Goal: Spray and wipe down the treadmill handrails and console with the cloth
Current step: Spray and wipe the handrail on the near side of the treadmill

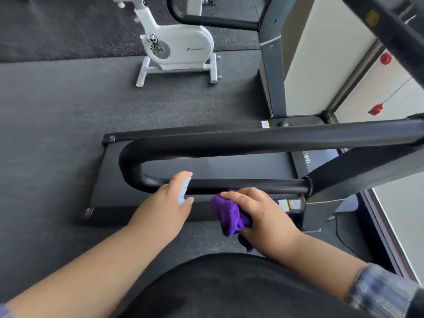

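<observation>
The treadmill's black handrail (pixel 241 183) forms a U-shaped loop over the dark belt deck (pixel 229 166). My left hand (pixel 169 203) grips a small pale spray bottle (pixel 184 191), held just in front of the near bar of the loop. To its right, my right hand (pixel 259 212) holds a bunched purple cloth (pixel 229 216) just below the same bar, close to the grey upright (pixel 325 203). Whether the cloth touches the bar I cannot tell. The console is out of view.
A white exercise bike (pixel 179 47) stands on the dark rubber floor (pixel 57 111) beyond the treadmill. A second treadmill's upright (pixel 273 65) and handrail (pixel 206 20) rise at the top right. Pale window panels (pixel 321 65) line the right side.
</observation>
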